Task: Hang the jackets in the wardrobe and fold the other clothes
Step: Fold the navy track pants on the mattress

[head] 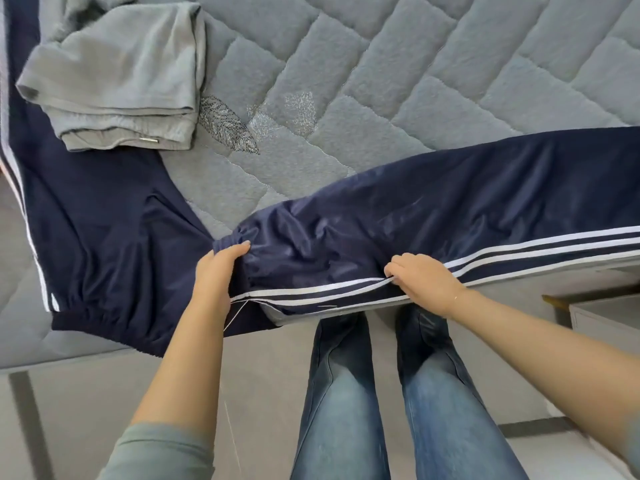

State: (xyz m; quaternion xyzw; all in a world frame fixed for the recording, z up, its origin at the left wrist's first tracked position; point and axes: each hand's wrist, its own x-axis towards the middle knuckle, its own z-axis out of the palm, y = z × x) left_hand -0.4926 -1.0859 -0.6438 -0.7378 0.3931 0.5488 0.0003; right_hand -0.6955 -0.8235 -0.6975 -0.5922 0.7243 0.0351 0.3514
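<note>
Jeans-clad legs point(391, 393) standing at the mattress point(433, 81) edge. Navy track pants point(433, 209) lying along that edge, stripes facing outward. Navy jacket point(104, 230) spreading over the mattress's left corner; folded grey garment point(117, 71) sitting on it. Left hand point(216, 275) gripping the pants' gathered waistband, fingers curled. Right hand point(422, 282) pinching the white stripe seam.

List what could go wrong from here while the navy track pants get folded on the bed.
1. The navy track pants look slick and hang over the mattress edge; they might slide off if the left hand and right hand let go.
2. A loose white drawstring dangles by the left hand and could snag.
3. Pulling the other leg might topple the folded grey garment resting on it.
</note>
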